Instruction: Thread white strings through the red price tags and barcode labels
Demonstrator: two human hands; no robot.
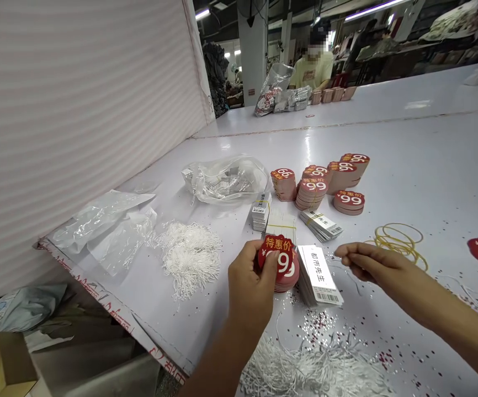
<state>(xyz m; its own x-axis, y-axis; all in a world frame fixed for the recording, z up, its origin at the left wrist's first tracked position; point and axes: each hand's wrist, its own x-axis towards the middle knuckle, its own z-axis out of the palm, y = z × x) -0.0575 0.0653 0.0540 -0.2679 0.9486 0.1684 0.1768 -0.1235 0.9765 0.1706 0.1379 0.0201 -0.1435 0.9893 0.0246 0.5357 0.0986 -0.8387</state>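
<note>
My left hand (252, 281) is closed on a red price tag (278, 255) with a scalloped edge, thumb across its front. Right beneath that tag stands a stack of red round tags (287, 280). My right hand (373, 263) is pinched, and a thin white string (357, 282) hangs at its fingertips. Between the hands lies a stack of white barcode tags (319, 275). Loose white strings (309, 369) are heaped at the near edge, among scattered red and silver specks.
Behind are stacks of red tags (313, 190), banded white tags (320, 225) and a clear plastic bag (226, 179). Yellow rubber bands (404, 242) lie to the right, a string bundle (191, 256) to the left. A person (311, 69) is across the table.
</note>
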